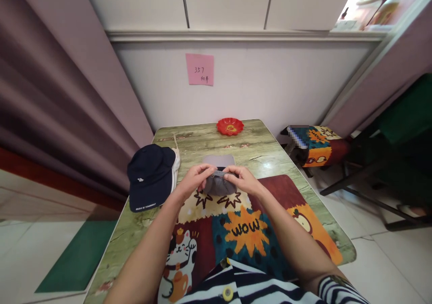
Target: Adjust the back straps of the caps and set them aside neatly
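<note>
Grey cap [220, 187] is over the mat's [276, 190] far end, left hand [198, 176] and right hand [244, 179] both pinching its back strap [219, 174]; looks mid-fiddle, can't tell if it's fastened, navy cap [151, 171] left of the mat's untouched

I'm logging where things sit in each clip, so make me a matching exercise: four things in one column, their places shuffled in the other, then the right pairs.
Things
1. Grey cap
2. Navy cap
3. Red dish
4. Pink note

Places
A. Stuck on the wall
B. Between the left hand and right hand
C. Near the far edge of the table
D. At the table's left side

Pairs: 1-B, 2-D, 3-C, 4-A
</note>
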The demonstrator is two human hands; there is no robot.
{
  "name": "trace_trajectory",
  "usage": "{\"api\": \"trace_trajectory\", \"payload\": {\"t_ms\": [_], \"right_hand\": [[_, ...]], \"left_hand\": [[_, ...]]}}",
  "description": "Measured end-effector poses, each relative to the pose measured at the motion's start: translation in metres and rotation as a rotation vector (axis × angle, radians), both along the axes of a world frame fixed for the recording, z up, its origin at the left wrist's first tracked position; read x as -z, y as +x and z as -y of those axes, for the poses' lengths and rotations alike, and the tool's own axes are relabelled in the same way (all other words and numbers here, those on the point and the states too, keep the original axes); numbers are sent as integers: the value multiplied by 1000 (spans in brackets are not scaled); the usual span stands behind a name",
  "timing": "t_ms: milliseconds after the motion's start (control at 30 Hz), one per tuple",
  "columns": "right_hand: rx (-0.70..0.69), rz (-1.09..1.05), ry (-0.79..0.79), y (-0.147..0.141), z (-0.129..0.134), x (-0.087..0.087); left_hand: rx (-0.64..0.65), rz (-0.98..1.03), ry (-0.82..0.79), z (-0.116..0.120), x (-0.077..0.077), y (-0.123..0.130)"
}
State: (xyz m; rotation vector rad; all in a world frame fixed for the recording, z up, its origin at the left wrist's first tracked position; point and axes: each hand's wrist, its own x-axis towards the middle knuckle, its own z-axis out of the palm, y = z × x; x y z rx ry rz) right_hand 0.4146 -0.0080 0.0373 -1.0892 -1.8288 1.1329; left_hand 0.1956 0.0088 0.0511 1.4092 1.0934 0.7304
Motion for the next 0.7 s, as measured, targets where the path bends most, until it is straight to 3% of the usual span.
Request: {"api": "trace_trajectory", "payload": {"t_ms": [400, 567, 700], "right_hand": [[-16, 13, 60, 0, -19, 1], [-4, 22, 30, 5, -22, 3], [-102, 54, -38, 22, -24, 3]], "left_hand": [[-48, -4, -1, -3, -8, -8], [-73, -82, 130, -4, -9, -10], [-29, -123, 187, -7, -11, -21]]}}
